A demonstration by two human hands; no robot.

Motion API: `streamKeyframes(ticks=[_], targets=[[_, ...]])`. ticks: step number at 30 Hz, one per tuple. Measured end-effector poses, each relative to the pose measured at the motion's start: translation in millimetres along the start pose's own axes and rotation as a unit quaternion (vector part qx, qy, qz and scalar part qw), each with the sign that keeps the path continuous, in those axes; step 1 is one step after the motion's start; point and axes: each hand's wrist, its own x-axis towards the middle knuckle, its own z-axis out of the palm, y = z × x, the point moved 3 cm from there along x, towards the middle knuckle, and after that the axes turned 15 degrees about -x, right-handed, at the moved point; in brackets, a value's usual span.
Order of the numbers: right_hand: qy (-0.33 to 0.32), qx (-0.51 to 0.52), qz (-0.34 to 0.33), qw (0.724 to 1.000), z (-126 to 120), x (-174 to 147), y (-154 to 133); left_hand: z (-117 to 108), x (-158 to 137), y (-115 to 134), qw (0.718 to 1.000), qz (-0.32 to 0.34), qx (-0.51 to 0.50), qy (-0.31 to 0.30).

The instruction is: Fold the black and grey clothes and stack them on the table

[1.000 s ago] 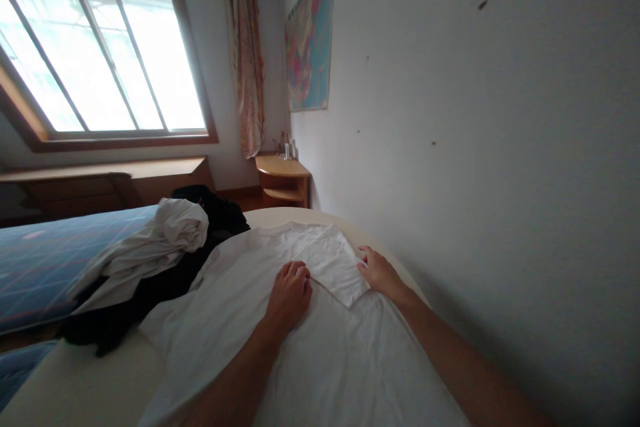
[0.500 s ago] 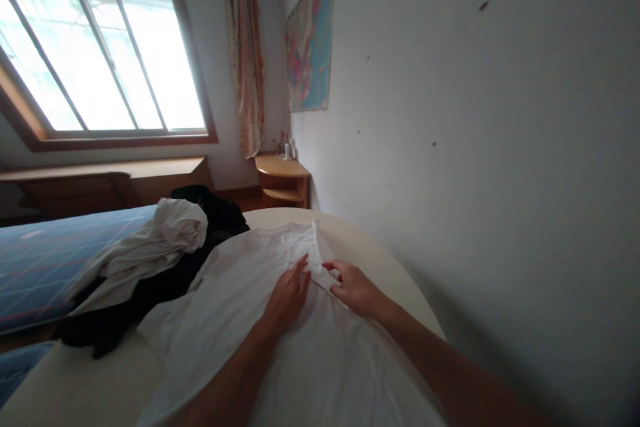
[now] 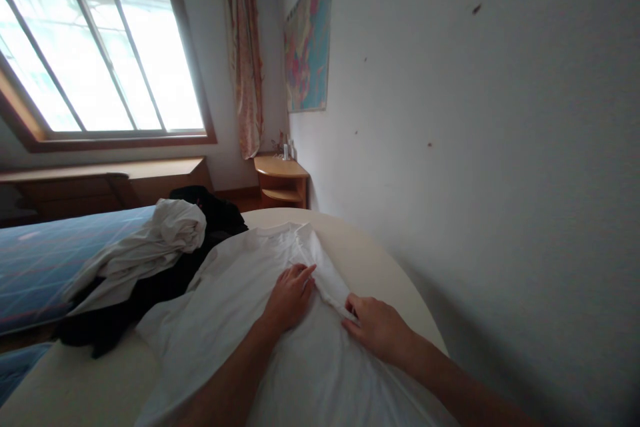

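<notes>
A white T-shirt (image 3: 240, 293) lies spread over the pale round table, its neckline at the far edge and its right side partly folded inward. My left hand (image 3: 291, 295) rests flat on the middle of the shirt, fingers stretched toward the fold. To the right, my right hand (image 3: 375, 323) pinches the shirt's folded right edge between thumb and fingers. Soft creases run through the cloth between the two hands.
The cream tabletop (image 3: 395, 267) curves round close to the white wall on the right. Left of the shirt lie black clothing (image 3: 155, 287) and a bundled grey-white garment (image 3: 180, 227), next to a blue plaid bed (image 3: 65, 260). A small corner shelf (image 3: 281, 167) stands behind.
My right hand has moved down and right along the shirt's edge, and the folded strip has shifted outward near the shoulder. My left hand has flattened onto the cloth.
</notes>
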Motion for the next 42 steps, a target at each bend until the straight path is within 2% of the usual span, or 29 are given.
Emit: streamKeyframes(ticks=[3, 6, 9, 15, 20, 25, 29, 32, 38, 42], targets=[[-0.012, 0.010, 0.005, 1.000, -2.0, -10.9, 0.3, 0.0, 0.4, 0.6, 1.000, 0.000, -0.003, -0.009], [0.023, 0.078, -0.001, 0.997, -8.9, -16.7, -4.5, -3.0, 5.8, 4.2, 1.000, -0.014, -0.003, -0.026], [0.048, 0.147, -0.036, 0.987, -11.6, -20.0, -12.8, -5.8, 18.1, 6.6, 0.996, -0.071, 0.023, -0.044], [0.033, 0.155, -0.062, 0.985, 1.8, -20.5, -21.0, 1.4, 46.8, 1.1, 0.987, -0.148, 0.055, -0.014], [0.043, 0.198, -0.068, 0.977, -0.9, -20.5, -21.4, 9.8, 54.6, -2.4, 0.989, -0.140, 0.046, -0.004], [0.074, 0.260, -0.081, 0.959, -15.2, -30.0, -28.2, -1.2, 58.3, -9.0, 0.992, -0.119, 0.028, 0.033], [0.030, 0.251, -0.115, 0.961, -10.3, -36.3, -39.4, -8.4, 50.1, -24.1, 0.989, -0.137, 0.030, 0.043], [-0.002, 0.233, -0.108, 0.967, -4.9, -37.4, -46.9, -8.9, 42.3, -32.4, 0.987, -0.151, 0.038, 0.034], [-0.012, 0.294, -0.149, 0.944, -8.6, -44.1, -61.1, -15.6, 42.2, -32.5, 0.983, -0.162, 0.067, 0.048], [-0.053, 0.257, -0.199, 0.944, -6.5, -43.4, -63.5, -18.0, 35.8, -33.7, 0.978, -0.181, 0.096, 0.036]])
